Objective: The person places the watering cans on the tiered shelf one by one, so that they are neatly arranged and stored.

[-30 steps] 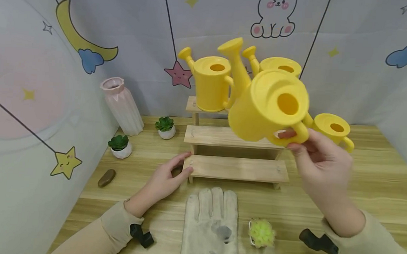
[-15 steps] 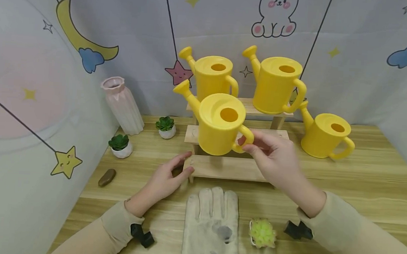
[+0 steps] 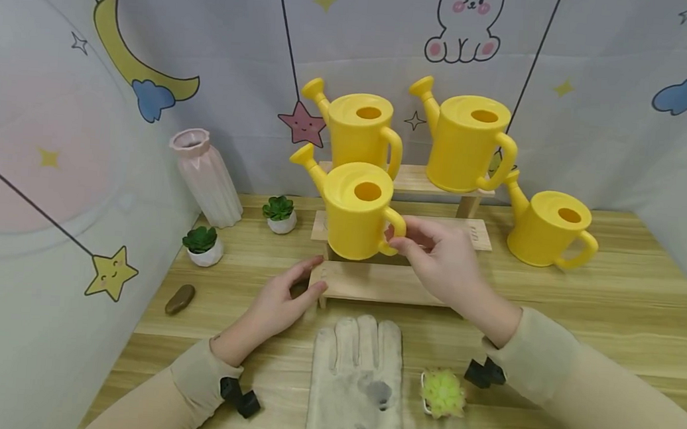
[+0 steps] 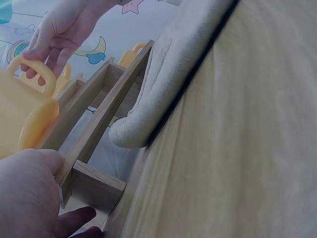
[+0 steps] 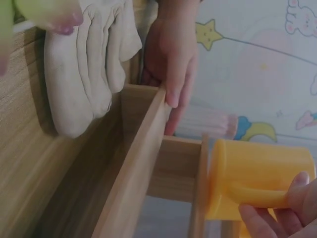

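By the R hand (image 3: 450,262), a yellow watering can (image 3: 356,222) is held upright; its handle (image 3: 401,225) is pinched btw. thumb and fingertips, so the grip is closed w/ only the thickness of the handle inside. The can is positioned at the L part of the mid. board (image 3: 464,232) of a 3-step wooden stand (image 3: 468,207). In the R wrist view its base is seen very close to this board, but whether it is supported there cannot be told. By the L hand (image 3: 274,303), the L end of the lowest board (image 3: 386,284) is held: the thumb is laid on top, the other fingers are placed around the end, partly hidden.

On the top board (image 3: 410,179), 2 more yellow cans are placed: the L can (image 3: 358,132), partly covered by the held one, and the R can (image 3: 464,146). A 4th can (image 3: 548,229) is set on the table (image 3: 612,313), R of the stand. In front of the stand, a stained, light-grey glove (image 3: 355,388) is laid w/ fingers pointed to it; a light-green succulent (image 3: 443,393) is placed just beside, on the R. Far L, a pinkish vase (image 3: 211,182), a small potted plant (image 3: 280,217), another potted plant (image 3: 203,248) and a brown stone (image 3: 180,300) are seen.
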A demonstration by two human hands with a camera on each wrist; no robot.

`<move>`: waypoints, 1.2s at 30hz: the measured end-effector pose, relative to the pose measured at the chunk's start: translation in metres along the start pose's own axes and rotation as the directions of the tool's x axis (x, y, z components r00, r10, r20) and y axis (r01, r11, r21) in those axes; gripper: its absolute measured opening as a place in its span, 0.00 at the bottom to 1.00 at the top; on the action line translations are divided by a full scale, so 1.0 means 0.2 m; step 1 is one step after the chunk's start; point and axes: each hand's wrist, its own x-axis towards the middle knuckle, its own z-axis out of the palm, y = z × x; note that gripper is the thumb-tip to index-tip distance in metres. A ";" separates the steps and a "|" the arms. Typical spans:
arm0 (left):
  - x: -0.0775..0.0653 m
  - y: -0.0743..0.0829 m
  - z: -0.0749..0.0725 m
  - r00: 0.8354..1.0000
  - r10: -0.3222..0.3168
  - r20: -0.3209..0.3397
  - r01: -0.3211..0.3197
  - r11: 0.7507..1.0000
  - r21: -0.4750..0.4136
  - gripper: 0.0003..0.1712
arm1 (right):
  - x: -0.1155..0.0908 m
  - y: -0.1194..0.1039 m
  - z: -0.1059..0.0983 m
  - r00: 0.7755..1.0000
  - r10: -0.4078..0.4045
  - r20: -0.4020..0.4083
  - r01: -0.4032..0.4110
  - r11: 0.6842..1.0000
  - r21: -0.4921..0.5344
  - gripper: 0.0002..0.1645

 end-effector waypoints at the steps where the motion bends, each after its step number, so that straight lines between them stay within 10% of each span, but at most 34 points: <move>1: 0.00 0.00 0.00 1.000 -0.002 0.001 0.002 1.000 0.001 0.32 | 0.00 0.00 0.00 1.000 0.001 0.002 -0.001 1.000 0.003 0.11; 36: 0.00 0.01 0.00 1.000 -0.016 0.012 0.016 1.000 -0.012 0.33 | 0.05 -0.03 0.01 0.990 0.112 0.080 -0.110 0.994 -0.025 0.16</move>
